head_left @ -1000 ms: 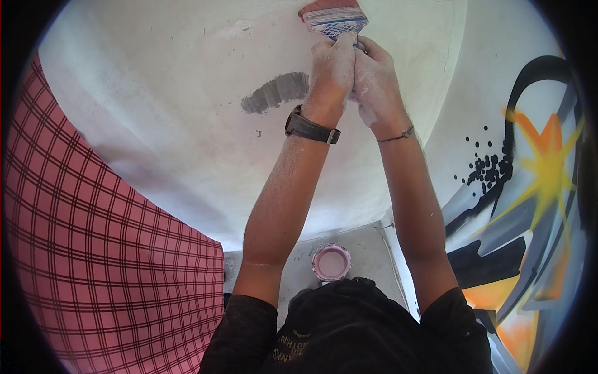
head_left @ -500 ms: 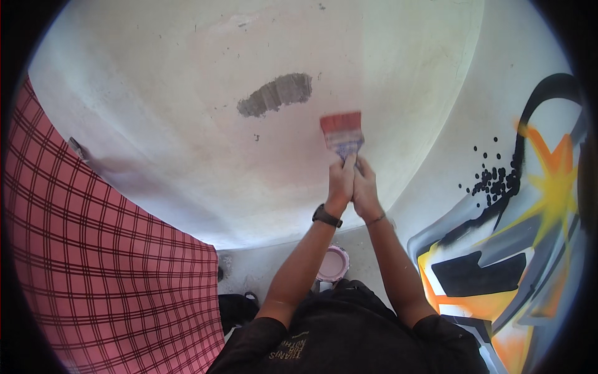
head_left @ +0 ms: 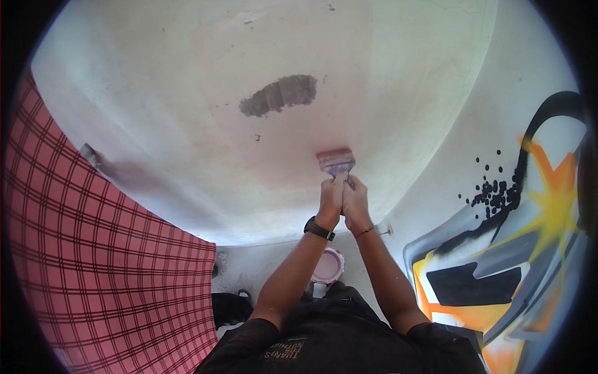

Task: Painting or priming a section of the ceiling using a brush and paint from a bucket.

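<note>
Both my hands are wrapped round the handle of one wide paintbrush (head_left: 337, 163). Its red-tinted bristles press on the pale wall (head_left: 187, 93), which carries a faint pink wash around the brush. My left hand (head_left: 330, 198), with a dark watch at the wrist, grips on the left side. Against it, my right hand (head_left: 355, 201) closes from the right, a thin band on its wrist. The handle is mostly hidden inside my fingers. A rough grey patch (head_left: 280, 95) shows on the wall above and left of the brush.
Below my forearms, a bucket of pink paint (head_left: 326, 267) stands on the grey floor (head_left: 249, 265). Red checked cloth (head_left: 118, 249) hangs at the left, with a person's dark-clothed leg (head_left: 230, 308) beside it. Black, yellow and orange graffiti (head_left: 548, 206) covers the right wall.
Both hands have drawn the paintbrush down the wall, toward me and slightly left. My grip on the handle stays the same.
</note>
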The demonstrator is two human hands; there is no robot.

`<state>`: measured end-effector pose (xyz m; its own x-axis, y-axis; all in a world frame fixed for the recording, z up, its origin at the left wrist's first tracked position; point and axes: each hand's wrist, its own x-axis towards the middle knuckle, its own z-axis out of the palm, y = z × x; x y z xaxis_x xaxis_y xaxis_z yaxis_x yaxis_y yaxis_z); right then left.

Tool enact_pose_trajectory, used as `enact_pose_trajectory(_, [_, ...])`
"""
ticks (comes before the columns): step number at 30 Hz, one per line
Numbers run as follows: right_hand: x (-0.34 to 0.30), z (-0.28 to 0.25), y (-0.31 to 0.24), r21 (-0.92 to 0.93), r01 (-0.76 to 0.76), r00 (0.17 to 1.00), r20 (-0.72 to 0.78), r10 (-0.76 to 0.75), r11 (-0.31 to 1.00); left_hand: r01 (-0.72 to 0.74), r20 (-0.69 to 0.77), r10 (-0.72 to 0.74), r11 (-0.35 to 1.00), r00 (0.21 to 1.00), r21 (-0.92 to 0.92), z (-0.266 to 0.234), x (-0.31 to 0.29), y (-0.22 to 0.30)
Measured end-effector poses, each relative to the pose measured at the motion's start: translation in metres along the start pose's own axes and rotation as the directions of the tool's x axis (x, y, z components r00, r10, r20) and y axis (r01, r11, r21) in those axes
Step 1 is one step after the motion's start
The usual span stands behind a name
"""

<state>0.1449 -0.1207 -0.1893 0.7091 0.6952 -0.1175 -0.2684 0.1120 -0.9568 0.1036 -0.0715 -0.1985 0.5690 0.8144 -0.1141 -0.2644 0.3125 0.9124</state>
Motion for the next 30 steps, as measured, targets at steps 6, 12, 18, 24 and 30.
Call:
enact_pose_trajectory(6, [-0.018,0.041,-0.098,0.047,0.251,0.964,0.077,-0.254,0.967,-0.232,0.180,0.226,0.973,0.957,0.014,0.028,-0.018,0.120])
enact_pose_trajectory(12, [-0.025,0.093,-0.183,0.060,0.477,0.867,0.130,-0.480,0.877,-0.528,0.259,0.513,0.849,0.819,-0.011,0.038,-0.015,0.214])
enact_pose_trajectory(18, [-0.031,0.124,-0.237,0.216,0.591,0.770,0.136,-0.623,0.777,-0.553,0.234,0.550,0.831,0.802,-0.060,0.056,-0.021,0.279])
enact_pose_trajectory(24, [-0.025,0.128,-0.225,0.175,0.571,0.762,0.252,-0.597,0.802,-0.596,0.211,0.591,0.802,0.779,-0.043,0.039,-0.010,0.268])
enact_pose_trajectory(30, [-0.021,0.103,-0.110,0.066,0.460,0.876,0.131,-0.465,0.885,-0.434,0.174,0.415,0.896,0.893,0.090,-0.013,0.002,0.160])
